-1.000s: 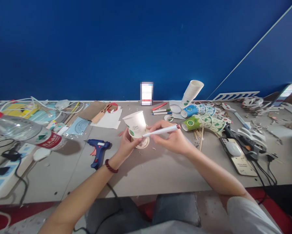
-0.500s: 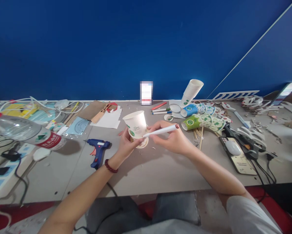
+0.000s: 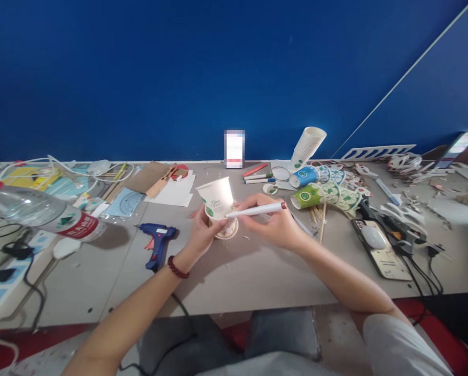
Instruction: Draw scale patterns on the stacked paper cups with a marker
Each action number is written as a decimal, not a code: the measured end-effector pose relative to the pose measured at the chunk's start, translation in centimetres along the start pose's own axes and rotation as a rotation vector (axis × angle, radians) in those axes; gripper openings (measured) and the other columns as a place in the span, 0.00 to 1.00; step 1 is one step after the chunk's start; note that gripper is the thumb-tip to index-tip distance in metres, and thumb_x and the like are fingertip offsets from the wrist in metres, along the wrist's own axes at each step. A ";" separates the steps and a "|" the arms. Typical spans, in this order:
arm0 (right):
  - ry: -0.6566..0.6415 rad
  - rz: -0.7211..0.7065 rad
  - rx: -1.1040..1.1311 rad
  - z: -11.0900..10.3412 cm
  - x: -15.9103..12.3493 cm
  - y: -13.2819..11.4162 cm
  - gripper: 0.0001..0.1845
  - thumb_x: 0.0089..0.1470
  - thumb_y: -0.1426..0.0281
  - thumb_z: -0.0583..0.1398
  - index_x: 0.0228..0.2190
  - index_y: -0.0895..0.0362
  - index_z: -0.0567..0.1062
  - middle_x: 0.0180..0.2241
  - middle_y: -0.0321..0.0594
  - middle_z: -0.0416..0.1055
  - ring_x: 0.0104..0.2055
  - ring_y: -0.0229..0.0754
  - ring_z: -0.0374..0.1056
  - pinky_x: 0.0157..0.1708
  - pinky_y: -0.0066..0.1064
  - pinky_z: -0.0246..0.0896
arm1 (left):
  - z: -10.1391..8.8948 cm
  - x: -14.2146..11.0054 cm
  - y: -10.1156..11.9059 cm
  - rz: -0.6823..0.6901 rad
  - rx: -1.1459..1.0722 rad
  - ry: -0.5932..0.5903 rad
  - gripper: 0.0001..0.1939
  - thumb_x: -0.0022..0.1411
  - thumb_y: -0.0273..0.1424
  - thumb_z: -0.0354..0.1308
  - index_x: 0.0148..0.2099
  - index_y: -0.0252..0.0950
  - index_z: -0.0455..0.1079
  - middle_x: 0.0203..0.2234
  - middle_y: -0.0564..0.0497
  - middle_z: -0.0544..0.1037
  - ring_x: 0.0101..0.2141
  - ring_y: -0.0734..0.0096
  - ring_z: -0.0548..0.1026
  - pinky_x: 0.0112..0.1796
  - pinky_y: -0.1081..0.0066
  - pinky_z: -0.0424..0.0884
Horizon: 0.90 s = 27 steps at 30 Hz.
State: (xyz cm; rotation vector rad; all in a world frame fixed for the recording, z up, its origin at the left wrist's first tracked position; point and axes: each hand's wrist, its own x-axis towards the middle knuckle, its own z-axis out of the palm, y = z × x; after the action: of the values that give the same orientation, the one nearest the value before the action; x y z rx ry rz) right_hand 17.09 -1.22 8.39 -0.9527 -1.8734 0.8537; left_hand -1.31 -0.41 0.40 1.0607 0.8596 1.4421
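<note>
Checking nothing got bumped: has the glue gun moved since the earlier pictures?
No, the glue gun lies just where it did beside the table seam.

A blue glue gun rests on the table.

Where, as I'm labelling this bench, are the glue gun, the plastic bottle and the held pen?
Glue gun [image 3: 165, 236], head view: blue body.
Plastic bottle [image 3: 83, 226], head view: red label.
Held pen [image 3: 257, 210], head view: white barrel.
</note>
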 end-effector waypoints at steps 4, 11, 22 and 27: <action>0.010 -0.007 0.008 0.2 0.0 0.2 0.04 0.52 0.68 0.62 0.32 0.53 0.73 0.31 0.38 0.75 0.36 0.43 0.74 0.34 0.35 0.69 | 0.0 0.0 0.0 -0.017 -0.015 0.022 0.26 0.39 0.36 0.72 0.43 0.39 0.71 0.38 0.49 0.79 0.38 0.61 0.76 0.39 0.68 0.70; 0.038 -0.019 0.015 0.4 0.0 0.4 0.03 0.51 0.68 0.62 0.31 0.53 0.73 0.31 0.38 0.76 0.35 0.42 0.75 0.32 0.34 0.69 | 0.0 0.1 -0.2 -0.028 -0.035 0.013 0.26 0.41 0.37 0.71 0.44 0.39 0.71 0.38 0.49 0.80 0.38 0.63 0.77 0.38 0.69 0.72; 0.054 0.011 0.027 0.7 -0.1 0.5 0.05 0.52 0.67 0.62 0.32 0.54 0.74 0.34 0.39 0.77 0.37 0.42 0.75 0.32 0.32 0.69 | -0.1 0.3 -0.3 -0.031 -0.026 0.029 0.27 0.38 0.39 0.71 0.42 0.38 0.71 0.37 0.48 0.80 0.37 0.62 0.77 0.38 0.68 0.72; 0.061 0.021 0.027 0.7 -0.2 0.5 0.06 0.52 0.66 0.62 0.33 0.54 0.74 0.35 0.40 0.77 0.37 0.43 0.75 0.31 0.32 0.69 | -0.1 0.3 -0.3 -0.035 -0.033 0.026 0.27 0.39 0.39 0.71 0.43 0.38 0.71 0.37 0.49 0.80 0.38 0.63 0.77 0.38 0.69 0.72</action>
State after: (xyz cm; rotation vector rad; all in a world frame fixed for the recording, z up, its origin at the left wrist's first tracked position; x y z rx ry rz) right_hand 16.68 -1.24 7.60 -0.9722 -1.7989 0.8514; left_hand -1.28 -0.05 0.17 0.9991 0.8660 1.4393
